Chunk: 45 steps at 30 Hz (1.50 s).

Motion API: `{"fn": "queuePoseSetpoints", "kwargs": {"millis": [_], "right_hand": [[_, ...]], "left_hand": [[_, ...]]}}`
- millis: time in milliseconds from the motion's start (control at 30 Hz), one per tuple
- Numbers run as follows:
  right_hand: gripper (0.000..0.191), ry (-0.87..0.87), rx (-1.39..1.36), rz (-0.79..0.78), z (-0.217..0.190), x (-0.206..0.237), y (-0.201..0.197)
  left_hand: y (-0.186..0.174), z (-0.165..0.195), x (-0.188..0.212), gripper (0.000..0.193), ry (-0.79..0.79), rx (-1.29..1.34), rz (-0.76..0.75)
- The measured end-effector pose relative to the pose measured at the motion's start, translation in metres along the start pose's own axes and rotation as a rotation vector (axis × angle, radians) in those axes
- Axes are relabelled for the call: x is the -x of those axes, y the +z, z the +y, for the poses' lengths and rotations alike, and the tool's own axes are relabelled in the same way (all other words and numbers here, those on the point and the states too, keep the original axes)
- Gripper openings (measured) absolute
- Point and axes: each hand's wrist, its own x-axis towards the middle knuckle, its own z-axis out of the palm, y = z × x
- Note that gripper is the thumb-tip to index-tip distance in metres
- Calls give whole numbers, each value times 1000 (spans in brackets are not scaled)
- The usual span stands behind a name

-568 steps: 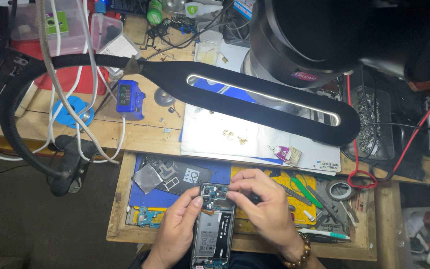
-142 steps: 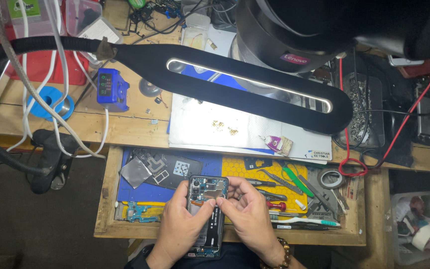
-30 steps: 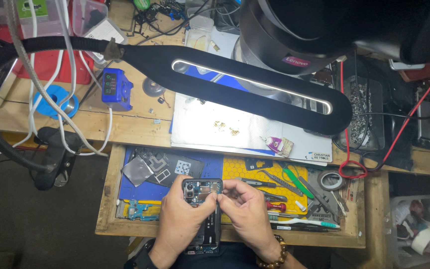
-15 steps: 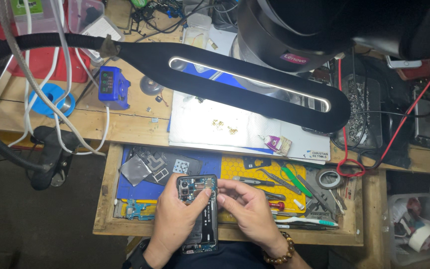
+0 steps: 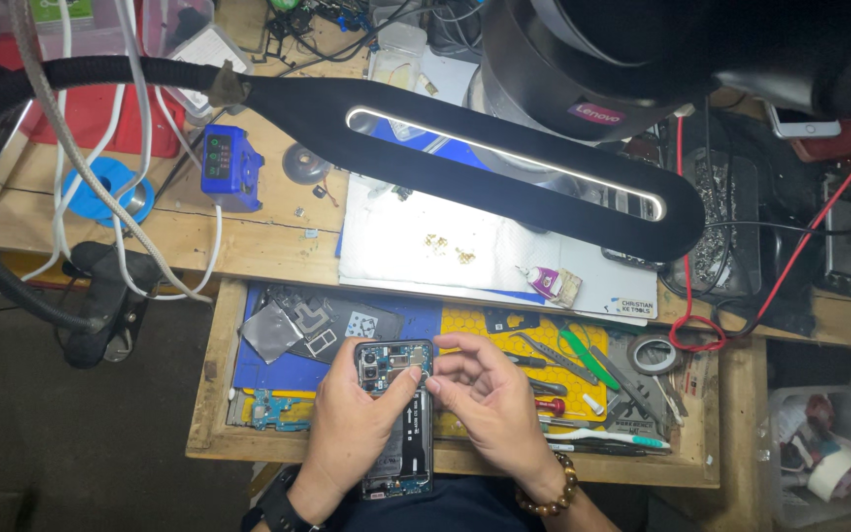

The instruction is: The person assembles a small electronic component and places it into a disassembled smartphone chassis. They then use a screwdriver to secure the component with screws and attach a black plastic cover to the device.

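Both hands on opened smartphone (image 5: 396,414) over the tool tray (image 5: 211,394).
Long axis runs toward the person, camera end pointing away. Left hand (image 5: 352,433) wraps phone body; right hand (image 5: 490,404) fingertips pinched together at its top edge.

opened phone (image 5: 395,414) gripped by both hands, left hand (image 5: 352,433), right hand (image 5: 490,404)

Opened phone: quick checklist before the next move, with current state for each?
1. Left hand has a grip on the opened phone: ok.
2. Right hand fingertips at the phone's top edge: ok.
3. Anything pinched in the right fingertips: cannot tell, too small.
4. Lamp bar lights the white sheet; phone well lit: cannot tell.
5. Green-handled tool within reach on the yellow mat: ok.
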Motion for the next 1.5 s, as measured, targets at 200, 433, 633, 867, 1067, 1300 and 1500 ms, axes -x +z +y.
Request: {"fn": "queuePoseSetpoints", "kwargs": {"millis": [200, 433, 633, 867, 1067, 1300, 1500], "right_hand": [[29, -68, 183, -1, -3, -2, -3], [16, -119, 201, -29, -5, -6, -7], [18, -54, 197, -64, -11, -7, -9], [20, -6, 142, -138, -12, -9, -14], [20, -16, 112, -218, -11, -10, -19], [20, 0, 43, -249, -8, -8, -20], [22, 11, 51, -237, -12, -7, -18]], "left_hand": [[0, -4, -1, 36, 0, -11, -5], [0, -9, -1, 42, 50, 37, -40], [-1, -12, -1, 50, 22, -19, -14], [-1, -12, -1, 54, 24, -46, -16], [-2, -12, -1, 54, 28, -38, -32], [-2, -13, -2, 59, 35, -79, -13], [-4, -9, -1, 61, 24, -63, -38]]}}
